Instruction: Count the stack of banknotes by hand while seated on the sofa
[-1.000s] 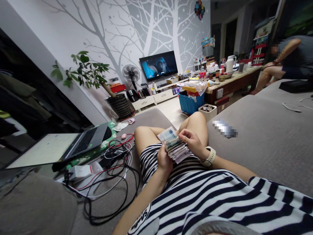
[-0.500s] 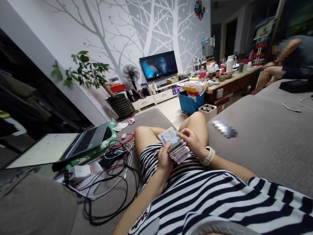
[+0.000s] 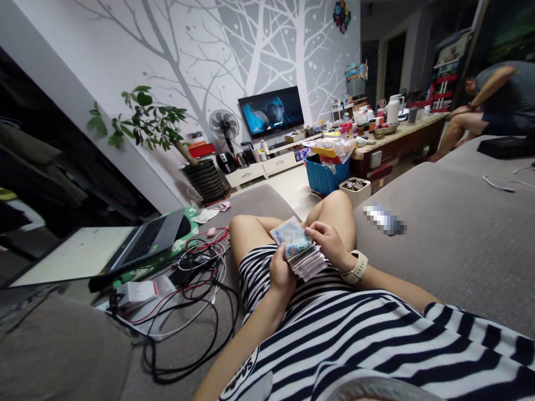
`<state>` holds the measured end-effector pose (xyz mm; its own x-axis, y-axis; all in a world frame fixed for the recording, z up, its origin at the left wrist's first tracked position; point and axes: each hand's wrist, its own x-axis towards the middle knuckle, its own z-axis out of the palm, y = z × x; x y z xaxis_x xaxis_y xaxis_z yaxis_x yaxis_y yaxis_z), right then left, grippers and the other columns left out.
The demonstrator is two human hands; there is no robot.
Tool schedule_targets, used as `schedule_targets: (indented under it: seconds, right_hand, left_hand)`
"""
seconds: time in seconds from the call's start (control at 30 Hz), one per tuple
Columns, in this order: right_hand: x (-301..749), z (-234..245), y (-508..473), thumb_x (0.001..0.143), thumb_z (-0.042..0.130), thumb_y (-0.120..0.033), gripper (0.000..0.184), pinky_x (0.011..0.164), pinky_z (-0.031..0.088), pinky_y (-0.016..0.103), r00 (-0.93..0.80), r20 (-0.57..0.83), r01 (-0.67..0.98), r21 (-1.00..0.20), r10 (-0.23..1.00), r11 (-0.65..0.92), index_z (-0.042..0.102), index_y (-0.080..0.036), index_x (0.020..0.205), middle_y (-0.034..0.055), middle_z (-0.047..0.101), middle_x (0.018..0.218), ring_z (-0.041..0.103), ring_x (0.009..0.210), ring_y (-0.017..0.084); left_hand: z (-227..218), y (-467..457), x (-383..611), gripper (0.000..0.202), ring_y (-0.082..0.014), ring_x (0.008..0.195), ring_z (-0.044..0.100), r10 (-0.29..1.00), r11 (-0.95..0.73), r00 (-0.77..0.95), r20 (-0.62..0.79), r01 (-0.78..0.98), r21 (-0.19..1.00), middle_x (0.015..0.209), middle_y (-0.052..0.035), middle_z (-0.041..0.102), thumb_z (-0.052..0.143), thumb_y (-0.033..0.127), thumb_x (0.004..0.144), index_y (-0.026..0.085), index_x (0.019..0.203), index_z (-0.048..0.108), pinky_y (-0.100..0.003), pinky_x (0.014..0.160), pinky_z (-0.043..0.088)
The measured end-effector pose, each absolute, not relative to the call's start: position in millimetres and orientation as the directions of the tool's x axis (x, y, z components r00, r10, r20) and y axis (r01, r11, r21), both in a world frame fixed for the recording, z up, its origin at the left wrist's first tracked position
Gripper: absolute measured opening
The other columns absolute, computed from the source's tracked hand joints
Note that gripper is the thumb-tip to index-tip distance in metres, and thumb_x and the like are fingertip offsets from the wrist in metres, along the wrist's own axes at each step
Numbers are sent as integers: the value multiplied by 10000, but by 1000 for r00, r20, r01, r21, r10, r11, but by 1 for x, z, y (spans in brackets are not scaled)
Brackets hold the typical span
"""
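My left hand is closed round a thick stack of banknotes above my lap, its thumb lying over the top note. That note is pale blue-green and lies face up. Toward my body, the folded-over ends of many notes fan out in a whitish bundle. My right hand, with a light watch band on its wrist, pinches the top note's right edge between thumb and forefinger. Its other fingers are curled, and the exact grip at the fingertips is small to see.
On the left, a tangle of cables lies by an open laptop and a white charger. A blurred-out object rests on the sofa at right. A blue bin stands ahead. Another person sits far right.
More of the top note's blue-green face shows. My right hand has shifted very slightly right, and my left thumb lies a little further over the note.
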<state>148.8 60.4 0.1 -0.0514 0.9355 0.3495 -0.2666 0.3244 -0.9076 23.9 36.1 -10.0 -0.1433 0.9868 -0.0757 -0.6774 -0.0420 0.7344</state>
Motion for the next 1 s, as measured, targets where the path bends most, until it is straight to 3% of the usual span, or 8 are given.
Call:
schedule_targets:
  seconds: [0.3,1.0]
  right_hand:
    - [149,5,55,720,644,-476,346,531,300,250,-69,378,-275,-897,923,347,501,-181,611,-39,438,564,371,547,106]
    - [149,12,49,703,653,-440,298,552,327,254,-135,369,-339,-889,920,307,528,-177,639,-29,473,594,397,565,112]
  left_hand:
    - [-16,41,22,236,-223,897,681,984,-67,-162,-69,-708,703,822,-64,731,544,223,794,108,937,693,-337,870,500]
    - [-10,37,25,210,-247,928,671,990,-88,-139,-11,-684,725,792,-54,731,551,210,737,119,858,697,-364,872,491]
